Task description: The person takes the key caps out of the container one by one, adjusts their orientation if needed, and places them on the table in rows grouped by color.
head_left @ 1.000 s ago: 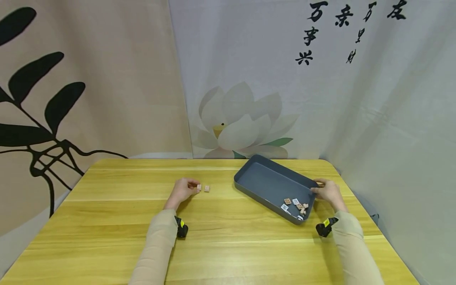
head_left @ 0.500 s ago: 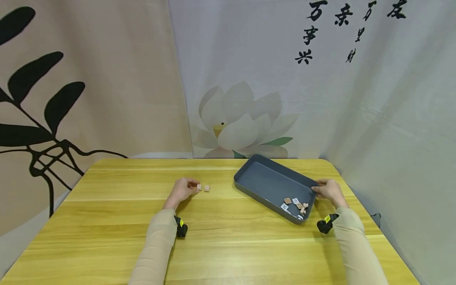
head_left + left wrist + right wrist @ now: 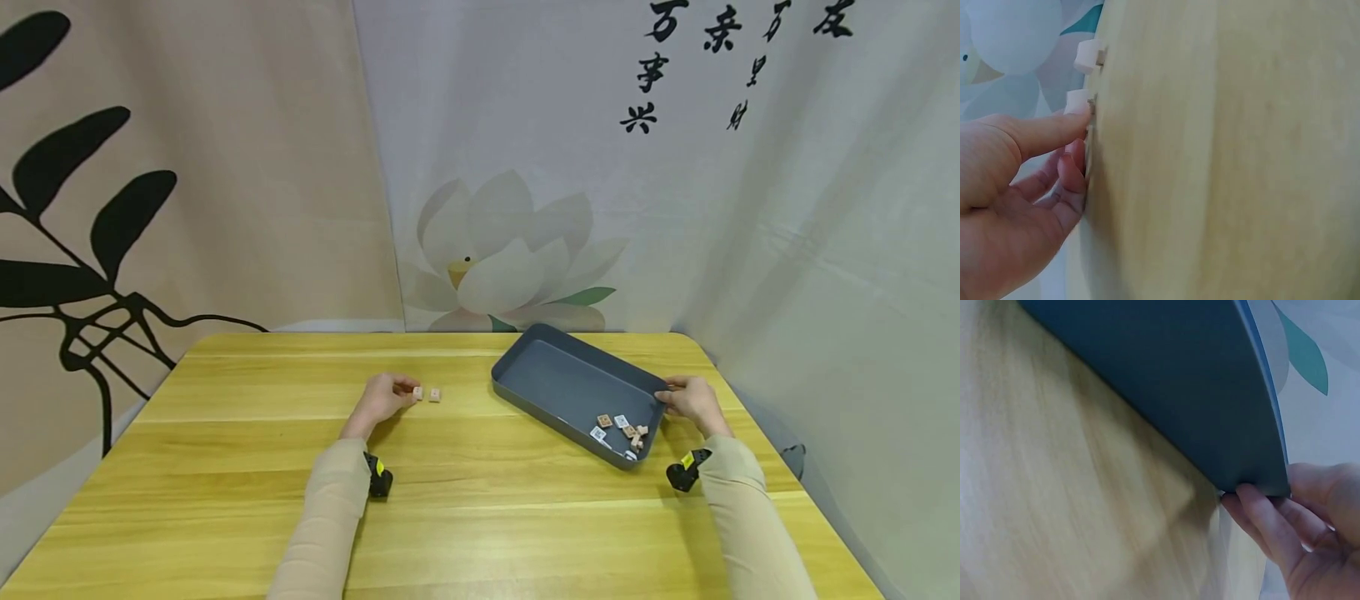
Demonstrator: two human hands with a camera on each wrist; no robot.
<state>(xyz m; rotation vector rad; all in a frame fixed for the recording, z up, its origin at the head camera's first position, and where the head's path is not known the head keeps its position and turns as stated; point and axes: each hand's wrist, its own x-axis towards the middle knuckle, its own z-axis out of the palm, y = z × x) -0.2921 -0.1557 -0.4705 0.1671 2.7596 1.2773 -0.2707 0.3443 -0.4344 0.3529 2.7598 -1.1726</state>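
Note:
My left hand rests over the table left of centre. Its thumb and fingers pinch a small pale cube, which the left wrist view shows just past the thumb tip. A second pale cube stands a short gap to the right of the first, untouched. On the right, my right hand holds the right end of a dark grey rectangular tray. The right wrist view shows the thumb at the rim and fingers against the tray's outer wall. Several small tan and white pieces lie in its near right corner.
The wooden table extends toward me and to the left. A hanging cloth with a printed plant, a lotus and characters stands behind its far edge, and a pale curtain hangs along the right.
The right hand and wrist have shifted very slightly on the tray's end. The left hand, both cubes and the tray keep their places.

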